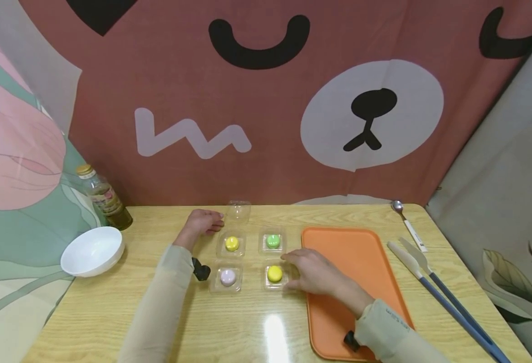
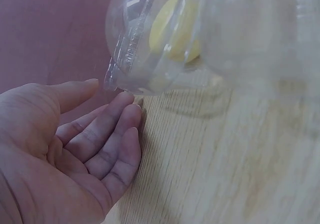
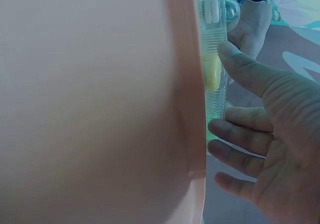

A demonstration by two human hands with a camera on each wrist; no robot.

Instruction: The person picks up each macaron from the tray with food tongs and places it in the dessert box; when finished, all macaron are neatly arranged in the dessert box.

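My left hand (image 1: 204,222) lies at the back of the table, its fingers loosely bent and holding nothing. Its fingertips are beside or touching a clear plastic lid (image 1: 238,212); which one I cannot tell. Just in front, a yellow macaron (image 1: 232,244) sits in a clear tray, also visible through plastic in the left wrist view as a yellow macaron (image 2: 175,29). My right hand (image 1: 315,271) reaches over the orange tray's left edge, thumb and fingers spread beside another yellow macaron (image 1: 275,274). A green macaron (image 1: 273,241) and a lilac macaron (image 1: 227,277) sit in clear trays.
The orange tray (image 1: 343,242) lies right of the macarons. Beyond it are a spoon (image 1: 408,227) and two blue-handled spreading utensils (image 1: 447,297). A white bowl (image 1: 93,252) and a bottle of dark liquid (image 1: 107,199) stand at the left. A printed curtain (image 1: 266,171) hangs behind.
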